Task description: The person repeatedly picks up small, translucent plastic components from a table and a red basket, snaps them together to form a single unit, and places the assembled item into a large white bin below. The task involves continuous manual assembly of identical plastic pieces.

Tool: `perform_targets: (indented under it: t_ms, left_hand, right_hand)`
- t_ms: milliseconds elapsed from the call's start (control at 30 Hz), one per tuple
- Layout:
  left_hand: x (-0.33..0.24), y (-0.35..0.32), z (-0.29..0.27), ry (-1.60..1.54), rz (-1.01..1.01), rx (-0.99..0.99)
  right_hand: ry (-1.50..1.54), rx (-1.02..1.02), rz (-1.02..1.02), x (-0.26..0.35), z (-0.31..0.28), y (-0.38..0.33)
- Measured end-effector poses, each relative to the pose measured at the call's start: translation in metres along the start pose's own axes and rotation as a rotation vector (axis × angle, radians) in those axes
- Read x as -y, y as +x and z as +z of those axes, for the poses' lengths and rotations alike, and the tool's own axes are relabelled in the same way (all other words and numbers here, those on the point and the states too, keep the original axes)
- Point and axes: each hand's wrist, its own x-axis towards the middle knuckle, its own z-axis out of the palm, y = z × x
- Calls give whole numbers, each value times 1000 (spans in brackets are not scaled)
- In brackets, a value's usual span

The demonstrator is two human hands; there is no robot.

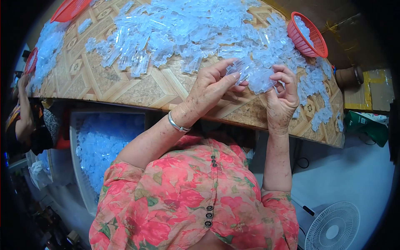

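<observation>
Fingers: the left hand point(210, 89) and right hand point(282, 98) are both pinching one clear plastic piece point(254, 75), fingers clamped on it, just above the desk point(125, 89) edge.
Progress: a big heap of clear parts point(187, 29) is lying at 12 o'clock, seemingly mostly unhandled.
Containers: the red basket point(310, 41) at 2 o'clock is holding a few pieces; the white bin point(75, 166) at 8 o'clock is sitting full of them.
</observation>
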Motion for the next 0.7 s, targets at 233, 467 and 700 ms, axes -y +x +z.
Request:
perform_targets:
  t_ms: [233,467,700]
  left_hand:
    - [6,0,-1,157,50,84]
    - [17,3,-5,385,217,-9]
    - [12,-7,2,459,175,51]
  right_hand:
    - [-368,92,-259,1,5,0]
    - [-413,161,-66,34,12,-5]
    - [-629,195,-105,25,5,-16]
